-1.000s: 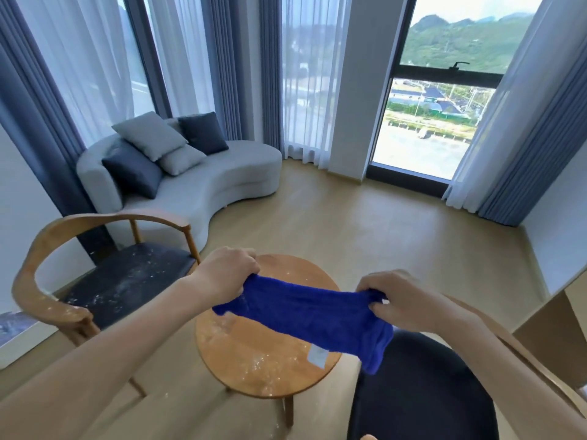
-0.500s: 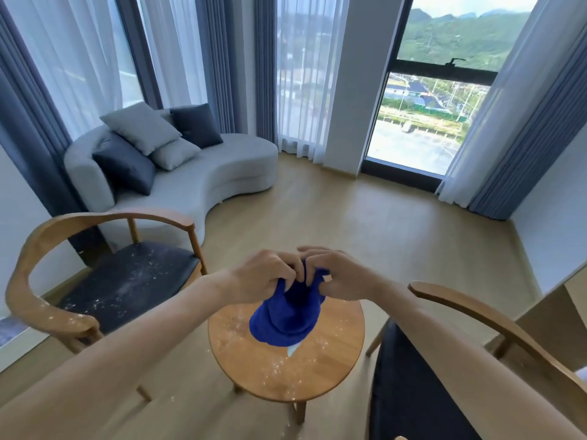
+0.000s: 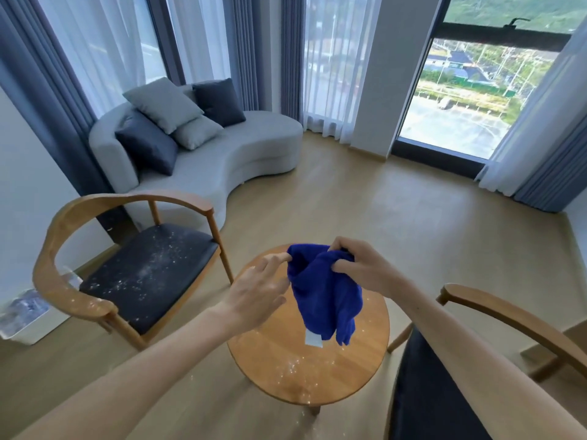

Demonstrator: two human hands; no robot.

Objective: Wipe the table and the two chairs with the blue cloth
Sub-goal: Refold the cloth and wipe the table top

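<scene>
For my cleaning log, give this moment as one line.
stage: cloth prep, wiping not begun | right hand: grips blue cloth above round table | left hand: open, fingertips at cloth | left chair seat: speckled

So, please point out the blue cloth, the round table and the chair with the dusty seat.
blue cloth (image 3: 327,296), head view, middle of the hanging fabric.
round table (image 3: 270,354), head view, bare wooden top.
chair with the dusty seat (image 3: 143,274), head view, dark seat cushion.

A curved grey sofa (image 3: 222,160) bearing four cushions (image 3: 163,103) stands beside sheer curtains (image 3: 333,65)
</scene>
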